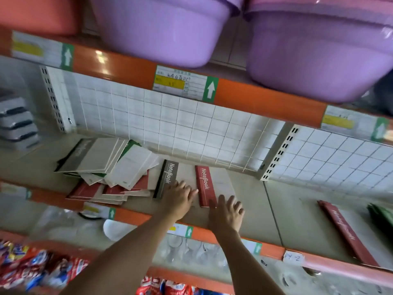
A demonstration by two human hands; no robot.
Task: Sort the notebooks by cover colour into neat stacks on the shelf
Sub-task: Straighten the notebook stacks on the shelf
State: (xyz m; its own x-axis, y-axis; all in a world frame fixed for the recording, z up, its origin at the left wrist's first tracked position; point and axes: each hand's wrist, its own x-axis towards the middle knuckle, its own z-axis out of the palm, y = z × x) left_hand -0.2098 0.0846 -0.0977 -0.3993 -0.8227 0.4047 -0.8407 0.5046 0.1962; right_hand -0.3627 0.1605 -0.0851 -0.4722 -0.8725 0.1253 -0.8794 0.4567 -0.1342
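Note:
A loose pile of notebooks (pixel 110 167) with grey, green and red spines lies at the left of the middle shelf (pixel 265 209). Right of it lie a grey-spined notebook (pixel 168 177) and a red-spined notebook (pixel 205 186), side by side. My left hand (pixel 178 199) rests flat on the grey-spined notebook, fingers straight. My right hand (pixel 226 213) lies flat with spread fingers over the near end of the red-spined notebook. Another red notebook stack (pixel 344 231) sits at the right of the shelf, with green notebooks (pixel 380 216) at the far right edge.
Purple plastic basins (pixel 165 26) fill the shelf above. A white wire grid (pixel 191 128) backs the middle shelf. Grey trays (pixel 17 122) are stacked at the far left. Packaged goods (pixel 32 267) and clear glassware (pixel 191 250) fill the shelves below.

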